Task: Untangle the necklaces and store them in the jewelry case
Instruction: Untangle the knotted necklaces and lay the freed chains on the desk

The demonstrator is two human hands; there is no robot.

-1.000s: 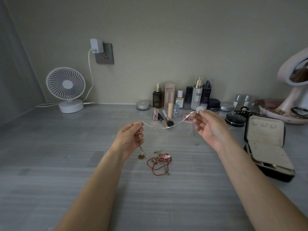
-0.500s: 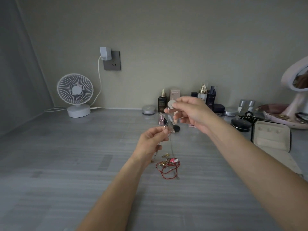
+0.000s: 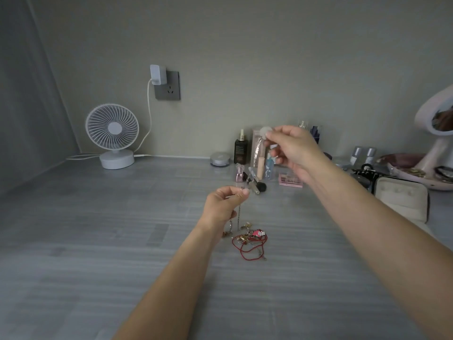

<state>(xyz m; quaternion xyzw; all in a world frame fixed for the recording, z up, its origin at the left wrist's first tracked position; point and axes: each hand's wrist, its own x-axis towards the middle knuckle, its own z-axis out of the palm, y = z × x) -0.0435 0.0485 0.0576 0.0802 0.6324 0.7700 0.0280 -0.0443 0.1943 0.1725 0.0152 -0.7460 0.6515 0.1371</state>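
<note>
My left hand (image 3: 224, 204) pinches one end of a thin silver chain necklace (image 3: 238, 218), and that end hangs down toward the table. My right hand (image 3: 293, 149) is raised higher, pinching the necklace's other end near a round pale pendant (image 3: 266, 131); the chain between the hands is blurred. Below my left hand a tangle of necklaces (image 3: 250, 240) with a red cord and a pink charm lies on the grey table. The open jewelry case (image 3: 402, 200), black outside and cream inside, stands at the right, partly behind my right forearm.
Cosmetic bottles (image 3: 241, 148), a makeup brush (image 3: 256, 184) and a pink palette (image 3: 290, 180) crowd the back of the table. A white desk fan (image 3: 112, 133) stands back left, plugged into a wall socket (image 3: 168, 85). A pink mirror (image 3: 436, 133) and a tray stand far right.
The hands first held the chain stretched wide, then came together. My right hand has since risen with the pendant end, while my left hand stays lower.
</note>
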